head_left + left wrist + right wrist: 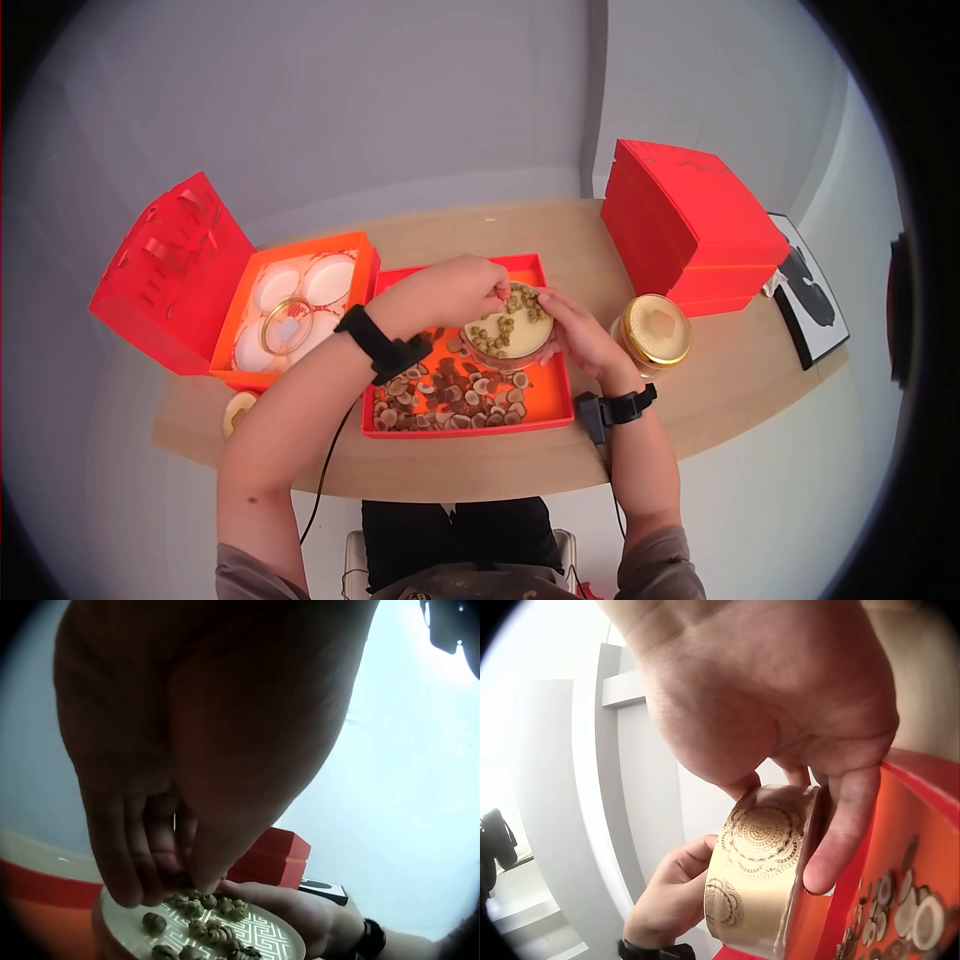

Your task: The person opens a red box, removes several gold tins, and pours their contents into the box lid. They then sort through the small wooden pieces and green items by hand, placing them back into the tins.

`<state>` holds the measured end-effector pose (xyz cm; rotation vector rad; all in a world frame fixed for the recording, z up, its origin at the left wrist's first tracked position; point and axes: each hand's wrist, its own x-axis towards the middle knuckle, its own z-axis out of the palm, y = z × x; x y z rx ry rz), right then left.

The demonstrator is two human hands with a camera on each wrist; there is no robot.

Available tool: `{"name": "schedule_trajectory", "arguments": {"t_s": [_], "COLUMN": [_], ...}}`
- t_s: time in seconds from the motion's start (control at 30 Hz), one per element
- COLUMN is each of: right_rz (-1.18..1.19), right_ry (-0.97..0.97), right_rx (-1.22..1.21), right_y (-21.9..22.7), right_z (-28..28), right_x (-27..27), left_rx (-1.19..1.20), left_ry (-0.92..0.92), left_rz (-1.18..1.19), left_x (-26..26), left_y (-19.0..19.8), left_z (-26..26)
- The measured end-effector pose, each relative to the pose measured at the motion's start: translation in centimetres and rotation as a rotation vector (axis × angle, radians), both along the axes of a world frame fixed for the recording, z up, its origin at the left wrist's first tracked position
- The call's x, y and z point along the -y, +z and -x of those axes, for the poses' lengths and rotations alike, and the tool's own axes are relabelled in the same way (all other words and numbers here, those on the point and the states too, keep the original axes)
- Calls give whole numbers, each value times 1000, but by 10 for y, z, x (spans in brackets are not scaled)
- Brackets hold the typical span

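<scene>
A round gold-patterned container [754, 877] is held tilted over the red tray [470, 433], its pale top [515, 340] scattered with knobbly green pieces [214, 931]. My right hand [588, 335] grips its side, thumb and fingers spread around the rim and wall in the right wrist view. Over the far side of the top, my left hand [460, 290] has thumb and fingertips together, pinching what looks like a small dark green piece [182, 879], mostly hidden by the fingers. Round brown-edged slices [470, 395] lie in the tray below.
At the left stands an open red box [222, 350] with white round recesses and a clear ring-shaped lid [287, 326]. A closed red box [690, 230], a gold-rimmed jar [656, 335] and a black-and-white framed item [812, 290] are on the right. Cables hang from both wrists.
</scene>
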<state>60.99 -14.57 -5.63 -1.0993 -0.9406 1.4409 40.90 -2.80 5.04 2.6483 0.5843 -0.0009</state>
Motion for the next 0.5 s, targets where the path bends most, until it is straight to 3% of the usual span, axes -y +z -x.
{"name": "schedule_trajectory", "arguments": {"t_s": [0.13, 0.5], "right_rz": [-13, -14], "right_ry": [7, 29], "right_rx": [-16, 0], "right_y": [-2, -1], "right_z": [-2, -2], "right_x": [0, 1], "left_rx": [128, 116], "left_ry": [-36, -58], "left_rz": [-107, -173], "left_x": [6, 17], "left_y": [-20, -28], "left_z": [-8, -13]}}
